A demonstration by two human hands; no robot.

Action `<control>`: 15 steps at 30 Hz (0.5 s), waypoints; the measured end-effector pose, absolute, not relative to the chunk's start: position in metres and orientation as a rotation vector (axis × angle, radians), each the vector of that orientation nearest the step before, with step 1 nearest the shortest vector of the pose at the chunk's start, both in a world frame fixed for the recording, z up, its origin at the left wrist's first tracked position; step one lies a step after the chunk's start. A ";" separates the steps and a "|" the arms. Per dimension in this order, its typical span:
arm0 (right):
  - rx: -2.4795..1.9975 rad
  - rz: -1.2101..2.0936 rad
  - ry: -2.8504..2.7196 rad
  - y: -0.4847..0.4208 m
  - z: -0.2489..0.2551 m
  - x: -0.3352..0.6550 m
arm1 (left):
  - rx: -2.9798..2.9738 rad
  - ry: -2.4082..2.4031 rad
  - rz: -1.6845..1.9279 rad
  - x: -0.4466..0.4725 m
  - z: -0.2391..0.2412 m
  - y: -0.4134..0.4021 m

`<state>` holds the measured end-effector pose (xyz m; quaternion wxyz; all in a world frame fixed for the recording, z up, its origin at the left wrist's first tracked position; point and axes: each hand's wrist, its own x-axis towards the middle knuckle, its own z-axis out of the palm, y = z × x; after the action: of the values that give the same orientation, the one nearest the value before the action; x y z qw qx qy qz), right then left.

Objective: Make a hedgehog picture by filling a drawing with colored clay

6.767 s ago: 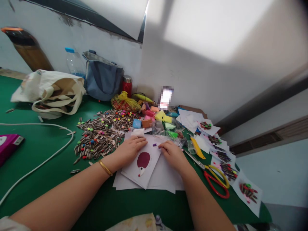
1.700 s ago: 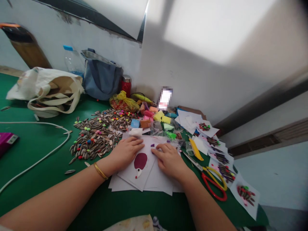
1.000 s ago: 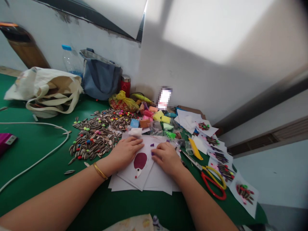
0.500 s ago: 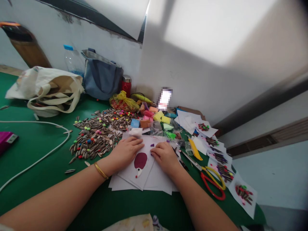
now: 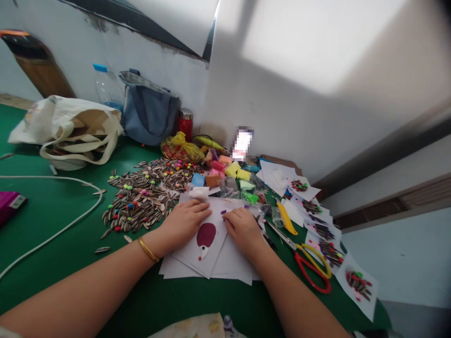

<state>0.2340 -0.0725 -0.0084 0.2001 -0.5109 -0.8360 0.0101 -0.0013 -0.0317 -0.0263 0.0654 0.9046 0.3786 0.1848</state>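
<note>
A white paper sheet (image 5: 219, 251) lies on a small stack of sheets, bearing a hedgehog shape with a maroon body (image 5: 206, 234) and a white pointed face (image 5: 203, 252) with a red nose. My left hand (image 5: 185, 220) rests flat on the sheet's left side, fingers stretched out and holding nothing. On the right side of the paper, my right hand (image 5: 243, 229) is bent with its fingers together. Its thumb and fingertips touch a tiny purple bit of clay (image 5: 223, 212), partly hidden by the fingers.
Sunflower seeds (image 5: 148, 199) with coloured pieces are heaped at left. Behind the paper sit wrapped clay packs (image 5: 213, 180). Scissors (image 5: 299, 249), a yellow cutter (image 5: 287, 219) and seed-decorated cards (image 5: 357, 284) lie at right. Bags (image 5: 150, 110) and a red flask (image 5: 185, 124) stand behind.
My right fingertips have moved slightly away from me, up to the purple bit of clay, and now partly cover it. My left hand has stayed in place.
</note>
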 end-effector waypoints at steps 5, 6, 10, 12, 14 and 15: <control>-1.452 -0.007 -2.355 -0.072 -0.011 0.229 | 2.733 1.155 0.536 -0.001 -0.023 -0.033; -1.454 0.008 -2.336 -0.073 -0.011 0.231 | 2.732 1.155 0.535 -0.001 -0.022 -0.033; -1.485 0.009 -2.226 -0.072 -0.008 0.243 | 2.728 1.138 0.567 0.000 -0.020 -0.034; -1.494 0.005 -2.224 -0.070 -0.009 0.246 | 2.721 1.137 0.579 0.000 -0.019 -0.034; -1.502 0.009 -2.229 -0.067 -0.011 0.245 | 2.709 1.132 0.585 0.000 -0.019 -0.034; -1.506 0.008 -2.226 -0.066 -0.012 0.243 | 2.704 1.124 0.587 0.001 -0.019 -0.035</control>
<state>0.2429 -0.0658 -0.0122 0.2249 -0.5460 -0.8070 0.0030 0.0006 -0.0345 -0.0188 0.0773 0.9028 0.3751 0.1958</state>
